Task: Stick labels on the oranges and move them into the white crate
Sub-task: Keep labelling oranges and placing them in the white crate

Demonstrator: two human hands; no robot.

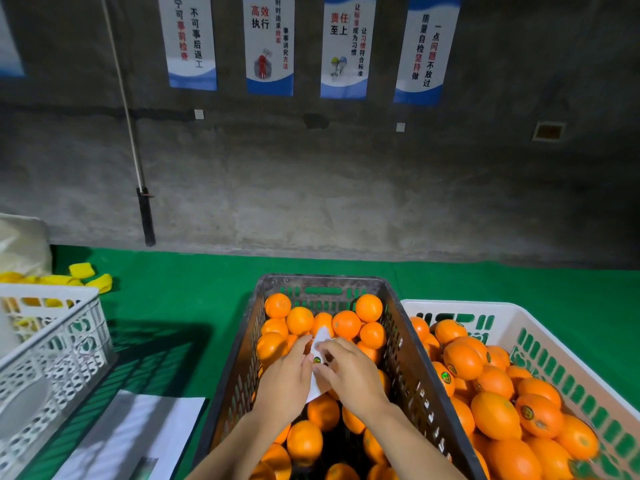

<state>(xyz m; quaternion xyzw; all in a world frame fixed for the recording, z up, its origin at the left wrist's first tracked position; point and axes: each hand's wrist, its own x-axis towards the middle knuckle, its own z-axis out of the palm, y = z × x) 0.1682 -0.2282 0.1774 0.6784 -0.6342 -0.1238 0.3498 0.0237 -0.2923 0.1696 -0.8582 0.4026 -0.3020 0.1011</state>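
A white crate [460, 304], at the lower right of the frame, is filled with labelled oranges [495, 415]. A dark crate [408, 368], at bottom centre, is filled with more oranges [346, 323]. Above it, a label sheet [322, 336] is gripped by the left hand [284, 382] and pinched by the right hand [349, 372], just beside a green label [316, 360].

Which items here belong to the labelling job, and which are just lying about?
In the job: label sheet, held by left hand and right hand; oranges in dark crate; white crate on the right.
Lying about: lattice crate on the left, yellow pieces, paper, posters, pole.
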